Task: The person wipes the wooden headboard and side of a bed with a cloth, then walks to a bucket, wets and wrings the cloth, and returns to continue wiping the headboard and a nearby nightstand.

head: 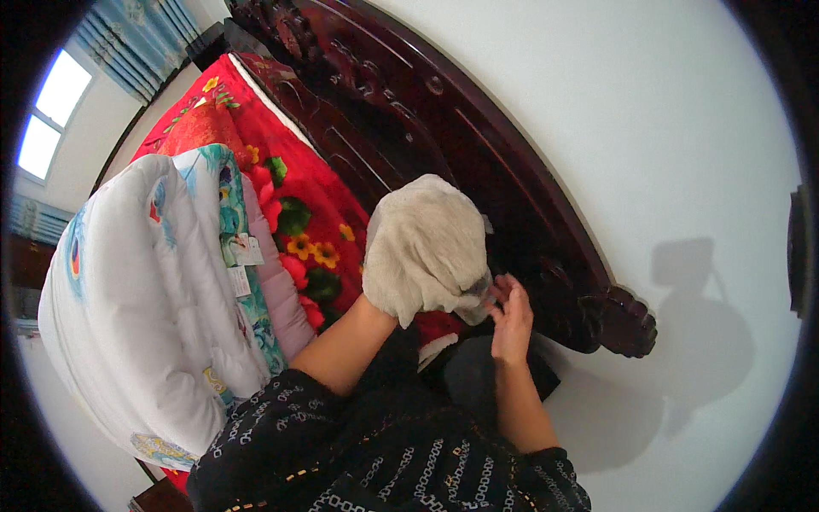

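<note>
A beige cloth (429, 243) drapes over my left hand, covering it from the wrist to the fingertips, so its fingers are hidden. Beside the cloth's lower right edge is my right hand (512, 313), its fingers spread and slightly bent near a small dark and greyish patch on the cloth. Whether the fingertips touch the cloth cannot be told. Behind both hands stands the carved dark wooden headboard (409, 121) of a bed.
Folded white patterned quilts (141, 288) are piled on the left, over a pink quilt (275, 288) and a red floral blanket (326, 211). The white wall (640, 160) rises on the right. Blue curtains (134, 45) hang at the upper left.
</note>
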A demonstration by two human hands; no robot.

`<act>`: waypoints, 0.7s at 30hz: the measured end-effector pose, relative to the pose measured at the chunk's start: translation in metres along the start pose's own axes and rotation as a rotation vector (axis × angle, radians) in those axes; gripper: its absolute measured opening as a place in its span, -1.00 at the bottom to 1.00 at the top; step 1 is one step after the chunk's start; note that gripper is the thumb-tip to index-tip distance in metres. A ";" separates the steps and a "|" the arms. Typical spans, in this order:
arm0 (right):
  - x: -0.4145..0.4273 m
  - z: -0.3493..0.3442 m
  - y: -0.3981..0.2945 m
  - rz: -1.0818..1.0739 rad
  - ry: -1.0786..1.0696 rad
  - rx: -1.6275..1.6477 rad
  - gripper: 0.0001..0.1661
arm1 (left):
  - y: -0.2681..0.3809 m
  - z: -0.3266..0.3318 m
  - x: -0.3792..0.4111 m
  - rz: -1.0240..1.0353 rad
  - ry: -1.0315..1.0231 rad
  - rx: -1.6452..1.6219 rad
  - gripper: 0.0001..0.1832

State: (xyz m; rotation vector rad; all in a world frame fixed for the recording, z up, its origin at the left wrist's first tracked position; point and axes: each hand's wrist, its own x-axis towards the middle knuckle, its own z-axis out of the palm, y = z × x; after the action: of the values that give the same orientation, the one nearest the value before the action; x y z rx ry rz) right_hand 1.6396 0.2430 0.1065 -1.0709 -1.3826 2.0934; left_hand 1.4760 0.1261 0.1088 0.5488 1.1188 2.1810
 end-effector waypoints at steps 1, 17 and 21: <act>-0.002 0.002 0.001 0.111 -0.044 0.137 -0.35 | 0.001 0.003 0.000 0.022 -0.038 0.219 -0.52; 0.008 0.094 -0.062 0.286 -0.522 0.485 -0.30 | 0.006 -0.092 0.147 0.114 -0.067 1.565 -0.82; 0.016 0.121 -0.075 0.383 -0.578 0.269 -0.27 | -0.014 -0.184 0.184 0.185 -0.239 2.061 -0.70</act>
State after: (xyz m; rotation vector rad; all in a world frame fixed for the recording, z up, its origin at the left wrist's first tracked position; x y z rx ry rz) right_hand 1.5297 0.2150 0.1941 -0.6830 -1.1260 2.9376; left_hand 1.2361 0.1540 0.0101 1.5618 2.8166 0.1889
